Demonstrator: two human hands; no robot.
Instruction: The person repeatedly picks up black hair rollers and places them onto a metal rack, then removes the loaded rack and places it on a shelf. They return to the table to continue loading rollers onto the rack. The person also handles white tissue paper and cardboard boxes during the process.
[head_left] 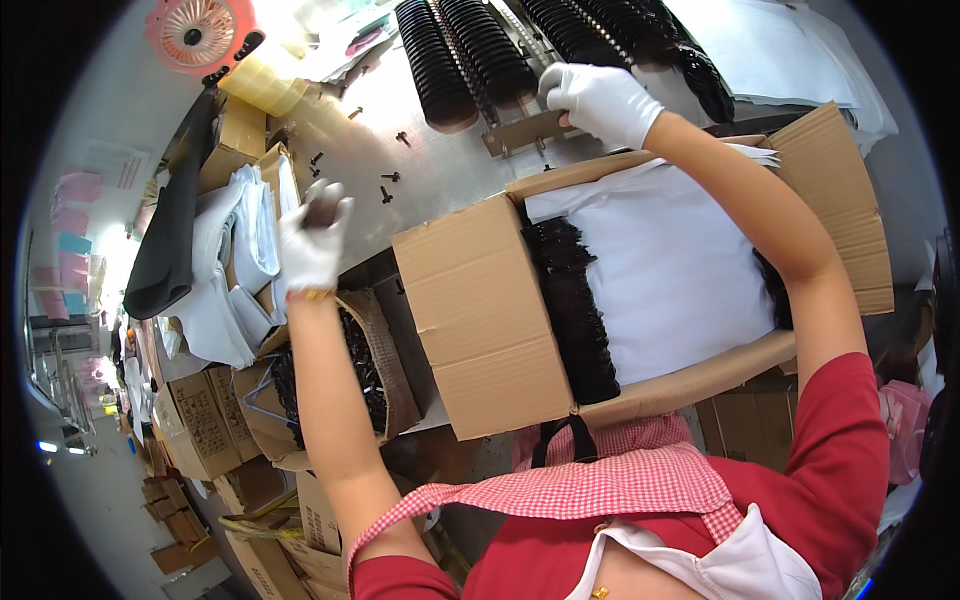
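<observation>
I'm watching the metal plate (pixel 525 133), which is lying on the desk (pixel 445 170) at the near ends of the black ribbed cylinders (pixel 440 62), just beyond the open cardboard box (pixel 480 320). If the right hand (pixel 605 105) were pushing sideways at the plate's right end, the plate could be skewing and knocking the cylinders out of line. Loose dark screws (pixel 386 195) are lying between the two hands, so a careless sweep of the left hand (pixel 312 245) could be scattering them, perhaps into the smaller carton (pixel 397 375) below. A dropping right elbow could be creasing the white sheet (pixel 670 290) or flattening the black frilly strip (pixel 575 310) beside it.

As for pose, the right arm is bending at the elbow over the box's right side, its forearm slanting up and leftward, its gloved fingers curling inward. The left arm is extending nearly straight up, its gloved fingers pointing away from the body and bending over a dark patch. The right grip is looking narrow, but from this angle I'm failing to tell whether it is pinching the plate, or whether the left grip is holding anything.
</observation>
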